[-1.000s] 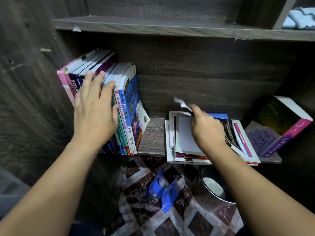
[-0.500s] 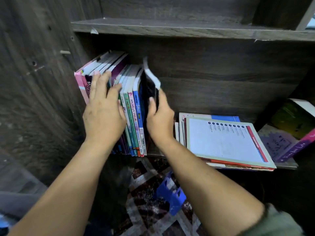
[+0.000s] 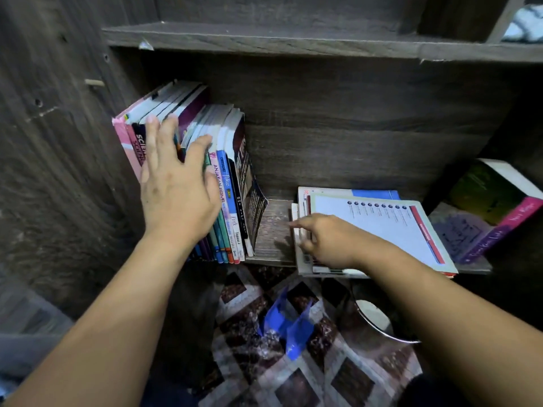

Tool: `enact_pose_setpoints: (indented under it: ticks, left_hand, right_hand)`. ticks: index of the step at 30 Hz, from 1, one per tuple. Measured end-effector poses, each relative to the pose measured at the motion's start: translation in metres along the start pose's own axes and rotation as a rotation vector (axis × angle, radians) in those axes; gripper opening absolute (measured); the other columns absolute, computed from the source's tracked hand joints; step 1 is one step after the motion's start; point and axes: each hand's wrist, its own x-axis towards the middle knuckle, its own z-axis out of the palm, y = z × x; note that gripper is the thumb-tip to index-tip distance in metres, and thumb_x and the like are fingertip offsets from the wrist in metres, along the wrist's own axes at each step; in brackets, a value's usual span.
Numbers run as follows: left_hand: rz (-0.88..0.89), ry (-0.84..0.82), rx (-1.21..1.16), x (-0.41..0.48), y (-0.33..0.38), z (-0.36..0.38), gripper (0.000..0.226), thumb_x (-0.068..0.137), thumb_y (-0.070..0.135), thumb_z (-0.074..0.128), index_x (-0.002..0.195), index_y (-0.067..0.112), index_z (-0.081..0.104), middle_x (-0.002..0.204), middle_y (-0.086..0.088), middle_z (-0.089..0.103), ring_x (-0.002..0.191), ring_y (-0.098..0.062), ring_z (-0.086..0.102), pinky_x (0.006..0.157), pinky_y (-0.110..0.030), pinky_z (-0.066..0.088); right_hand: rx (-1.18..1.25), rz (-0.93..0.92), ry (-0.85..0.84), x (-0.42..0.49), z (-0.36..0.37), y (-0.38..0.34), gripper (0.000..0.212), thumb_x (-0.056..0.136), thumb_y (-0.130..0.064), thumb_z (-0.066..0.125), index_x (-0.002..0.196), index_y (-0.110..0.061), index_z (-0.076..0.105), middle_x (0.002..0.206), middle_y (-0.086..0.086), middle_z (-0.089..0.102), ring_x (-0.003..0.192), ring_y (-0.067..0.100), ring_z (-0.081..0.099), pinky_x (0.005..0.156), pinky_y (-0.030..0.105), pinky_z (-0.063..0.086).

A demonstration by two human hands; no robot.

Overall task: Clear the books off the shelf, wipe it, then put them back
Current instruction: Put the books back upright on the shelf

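Upright books [image 3: 226,183] stand in a row at the left end of the dark wooden shelf [image 3: 273,230], spines outward and leaning left; the rightmost bows open at its foot. A flat stack of books [image 3: 379,227] lies mid-shelf. A purple-spined book [image 3: 493,212] leans tilted at the right end.

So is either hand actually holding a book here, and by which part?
Left hand holds nothing; it presses flat on the upright books. Right hand has its fingers at the flat stack's left edge; whether they grip cannot be told.
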Motion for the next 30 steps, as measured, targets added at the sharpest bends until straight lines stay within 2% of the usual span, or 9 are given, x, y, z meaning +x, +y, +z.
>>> enact_pose_setpoints:
  ticks: [2,5,9,18,25,30]
  left_hand:
    - [0.011,-0.014,0.027,-0.001,0.0,0.001,0.043,0.091,0.028,0.054,0.133,0.02,0.052,0.157,-0.015,0.017,0.148,-0.032,0.001,0.111,-0.057,0.026]
    - [0.013,-0.037,0.068,-0.001,0.001,0.002,0.048,0.088,0.031,0.058,0.135,0.021,0.05,0.158,-0.015,0.014,0.148,-0.033,-0.002,0.111,-0.058,0.024]
    - [0.006,-0.042,0.085,0.0,0.001,0.001,0.051,0.088,0.032,0.061,0.136,0.022,0.049,0.158,-0.014,0.013,0.148,-0.032,-0.003,0.111,-0.059,0.022]
    - [-0.002,-0.022,0.088,0.0,0.003,0.004,0.049,0.087,0.031,0.06,0.134,0.02,0.05,0.157,-0.016,0.015,0.148,-0.034,-0.002,0.113,-0.059,0.019]
    - [0.011,-0.03,0.108,0.0,0.0,0.003,0.051,0.088,0.034,0.061,0.136,0.022,0.048,0.158,-0.014,0.012,0.148,-0.033,-0.004,0.113,-0.058,0.014]
    - [0.008,-0.013,0.107,0.001,0.002,0.005,0.05,0.086,0.03,0.061,0.133,0.02,0.049,0.156,-0.017,0.015,0.148,-0.035,-0.002,0.111,-0.061,0.02]
  right_hand:
    - [-0.08,0.092,0.014,-0.025,0.005,0.023,0.058,0.092,-0.035,0.057,0.147,-0.027,0.037,0.152,0.004,0.035,0.138,0.021,0.035,0.112,0.03,0.03]
    - [-0.174,0.232,-0.113,-0.043,0.012,0.053,0.09,0.082,-0.047,0.069,0.153,-0.032,0.015,0.162,0.002,0.01,0.148,0.023,0.011,0.119,0.041,0.017]
    - [-0.126,0.284,-0.143,-0.037,0.013,0.076,0.11,0.072,-0.059,0.075,0.154,-0.034,0.006,0.163,0.001,0.001,0.149,0.024,0.003,0.12,0.045,0.012]
    - [-0.105,0.226,-0.159,-0.037,0.008,0.09,0.099,0.076,-0.055,0.074,0.153,-0.039,0.014,0.163,-0.004,0.005,0.149,0.02,0.007,0.119,0.036,0.015]
    - [-0.153,0.331,-0.192,-0.045,0.002,0.109,0.112,0.067,-0.059,0.078,0.152,-0.043,0.008,0.163,-0.004,0.002,0.149,0.022,0.005,0.12,0.045,0.014]
    - [-0.223,0.464,-0.198,-0.067,-0.008,0.13,0.11,0.069,-0.067,0.072,0.151,-0.044,0.003,0.163,-0.001,0.001,0.149,0.029,0.003,0.118,0.055,0.008]
